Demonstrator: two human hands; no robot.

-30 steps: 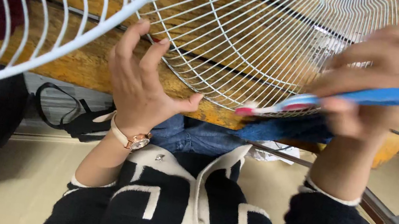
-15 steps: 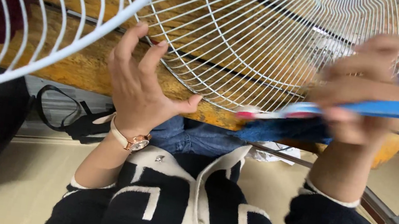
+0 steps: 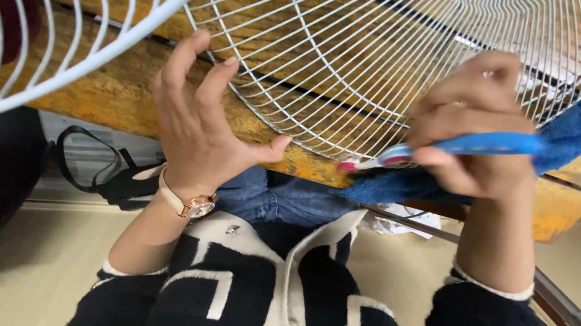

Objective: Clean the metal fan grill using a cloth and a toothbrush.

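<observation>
Brushing fan guard [image 3: 371, 66], hands [image 3: 198, 123] splayed, curled

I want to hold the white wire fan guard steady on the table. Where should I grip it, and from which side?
Grip the near rim of the white wire fan guard, coming from the table's front edge, as the left hand does now. The rim overhangs the wooden table there, and its open wires let fingers hook through. The right hand holds a blue brush.

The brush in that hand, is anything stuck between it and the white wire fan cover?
Nothing visible is. The right hand holds the blue brush, and its tip lies right at the rim of the wire fan guard. The blue cloth sits under and behind the hand, not between them.
</observation>
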